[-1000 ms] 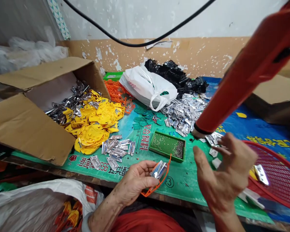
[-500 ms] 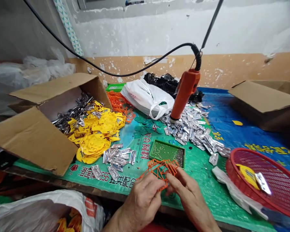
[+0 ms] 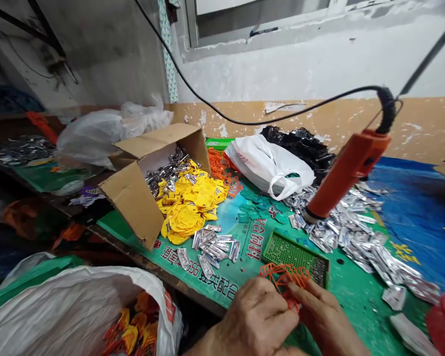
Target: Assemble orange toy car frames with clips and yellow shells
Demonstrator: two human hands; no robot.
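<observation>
Both hands meet at the table's front edge around an orange plastic lattice piece, openwork with thin bars. My left hand has its fingers curled in and pinches the piece's near side. My right hand grips it from the right, with thumb and fingers bent around its edge. The piece's lower part is hidden by the hands. Just beyond it lies a green tray of small screws. An orange electric screwdriver hangs tilted over a heap of silver metal parts.
A cardboard box spills yellow plastic parts onto the table. A smaller group of silver parts lies nearer. Behind are a white plastic bag and orange lattice pieces. A white sack stands open at lower left.
The camera has turned left, so the table things have shifted right in view and more of the left side shows. Both hands still hold the orange lattice piece.
</observation>
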